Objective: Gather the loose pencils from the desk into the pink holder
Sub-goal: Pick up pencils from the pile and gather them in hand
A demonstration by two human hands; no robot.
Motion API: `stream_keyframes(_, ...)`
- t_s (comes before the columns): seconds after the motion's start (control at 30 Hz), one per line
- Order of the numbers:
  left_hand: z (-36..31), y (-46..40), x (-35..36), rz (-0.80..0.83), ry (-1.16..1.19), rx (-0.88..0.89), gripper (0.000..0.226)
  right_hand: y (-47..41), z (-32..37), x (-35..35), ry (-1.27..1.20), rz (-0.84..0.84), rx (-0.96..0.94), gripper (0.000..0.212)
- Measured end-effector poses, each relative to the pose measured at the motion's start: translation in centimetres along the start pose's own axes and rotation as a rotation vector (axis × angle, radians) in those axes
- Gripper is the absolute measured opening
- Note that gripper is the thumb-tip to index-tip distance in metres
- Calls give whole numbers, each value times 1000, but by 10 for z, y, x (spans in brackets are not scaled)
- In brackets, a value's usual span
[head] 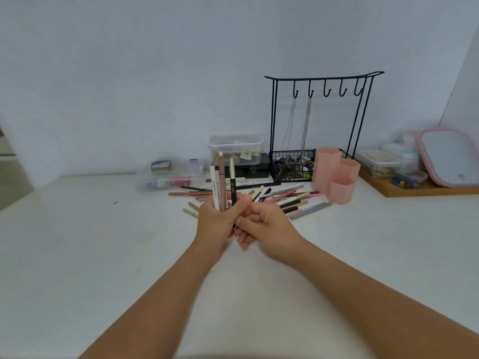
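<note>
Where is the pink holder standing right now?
In the head view, the pink holder stands on the desk right of centre, just right of the black wire rack, behind the loose pencils.

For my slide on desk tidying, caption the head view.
Left hand grips a bunch of pencils upright, right hand steadying them, beside the empty-looking pink holder.

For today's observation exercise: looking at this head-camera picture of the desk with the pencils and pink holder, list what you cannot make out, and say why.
- Inside of the pink holder: its walls hide it in the head view.
- Lower ends of the bunch of pencils: covered by the left hand and right hand.
- Print on those pencils: too small and blurred.
- Contents of the wire basket: a dark tangle, unclear.
- Pink-rimmed mirror: cut off by the right edge.
</note>
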State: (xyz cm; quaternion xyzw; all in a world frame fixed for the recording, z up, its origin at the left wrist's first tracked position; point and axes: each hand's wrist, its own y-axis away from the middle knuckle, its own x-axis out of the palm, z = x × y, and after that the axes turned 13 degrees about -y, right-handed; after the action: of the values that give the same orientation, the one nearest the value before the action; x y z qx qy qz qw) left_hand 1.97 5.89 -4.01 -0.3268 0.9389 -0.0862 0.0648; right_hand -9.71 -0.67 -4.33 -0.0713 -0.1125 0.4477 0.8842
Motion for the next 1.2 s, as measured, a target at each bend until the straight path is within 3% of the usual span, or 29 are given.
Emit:
stream_keyframes(0.33,-3,1,3,-19,-67,-30,44,1,19,-13,140,-40,20,15)
stream_keyframes(0.47,-5,0,1,12,-27,-78,35,2,55,-69,648,-344,-150,8)
stream_keyframes(0.5,-4,0,1,14,-44,-78,34,4,58,-87,803,-361,-129,3)
stream_keyframes(0.6,-1,-3,-1,38,-75,-61,31,7,51,-120,1096,-268,82,18)
stream_keyframes(0.73,-1,-4,0,47,-62,-87,24,4,39,-126,1109,-231,104,21)
stream_keyframes(1.1,-5,-3,0,84,-72,-122,37,-3,34,-131,1216,-176,146,13)
stream_keyframes(1.2,-5,-2,1,90,-68,-100,29,-2,41,-123,1166,-158,54,11)
